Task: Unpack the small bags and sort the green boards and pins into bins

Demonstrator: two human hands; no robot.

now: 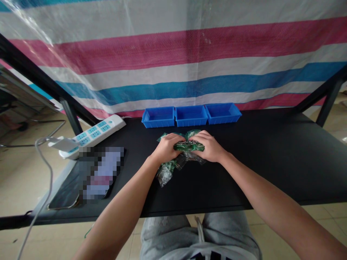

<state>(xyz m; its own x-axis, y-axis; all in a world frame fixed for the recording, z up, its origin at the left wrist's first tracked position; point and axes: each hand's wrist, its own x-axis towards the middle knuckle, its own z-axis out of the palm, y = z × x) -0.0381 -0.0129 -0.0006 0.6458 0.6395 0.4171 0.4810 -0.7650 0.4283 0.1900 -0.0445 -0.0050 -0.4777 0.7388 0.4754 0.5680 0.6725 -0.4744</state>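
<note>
Several small clear plastic packets with green print (189, 145) lie heaped on the black table in front of me; what is inside them is too small to tell. My left hand (168, 147) grips the left side of the heap, fingers curled over the packets. From the right, my right hand (209, 146) grips the other side, its thumb low and its fingers on top. One loose-looking packet (165, 174) sticks out below my left hand, resting on the table. Part of the heap is hidden under my fingers.
Three blue bins (191, 115) stand in a row behind the packets. At the left are a white power strip (94, 135) with a plugged-in charger (63, 143) and a phone-like device (104, 173), partly pixelated. A striped tarp (168, 50) hangs behind the black table (271, 155).
</note>
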